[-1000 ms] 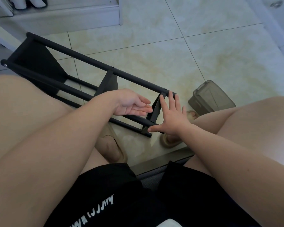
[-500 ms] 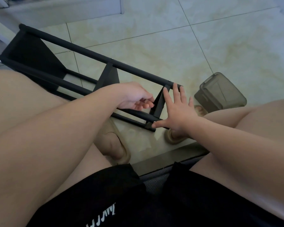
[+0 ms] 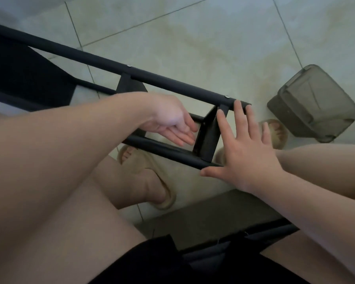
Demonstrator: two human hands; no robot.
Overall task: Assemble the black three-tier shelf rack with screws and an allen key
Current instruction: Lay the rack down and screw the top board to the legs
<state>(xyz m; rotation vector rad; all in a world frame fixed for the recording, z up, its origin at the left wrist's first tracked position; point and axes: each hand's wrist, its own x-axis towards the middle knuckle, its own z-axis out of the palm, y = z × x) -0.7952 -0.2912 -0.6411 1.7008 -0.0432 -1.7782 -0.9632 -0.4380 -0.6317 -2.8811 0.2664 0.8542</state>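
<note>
My left hand (image 3: 169, 119), curled a moment ago, now lies open inside the black rack's (image 3: 152, 77) end. My right hand (image 3: 248, 152) stays spread flat against that end. The rack lies sideways on the floor tiles (image 3: 193, 37), a grey tub (image 3: 314, 103) beside it, my left forearm (image 3: 80, 130) hiding part of its lower rail.

You are working on a shelf rack (image 3: 172, 83) whose tubes are showing a smooth, matt black coating, as on painted metal. Its two screw heads (image 3: 226, 96) are glinting as bare, bright metal. The end panel (image 3: 208, 138) is showing the same flat black finish. The floor tiles (image 3: 193, 37) under you are reflecting softly: pale, glazed, faintly marbled, with thin grout lines. The container (image 3: 316, 105) is showing smoky, translucent plastic. Your slippers (image 3: 162, 193) are looking like matt beige foam, and your shorts (image 3: 141, 263) like black cloth.
</note>
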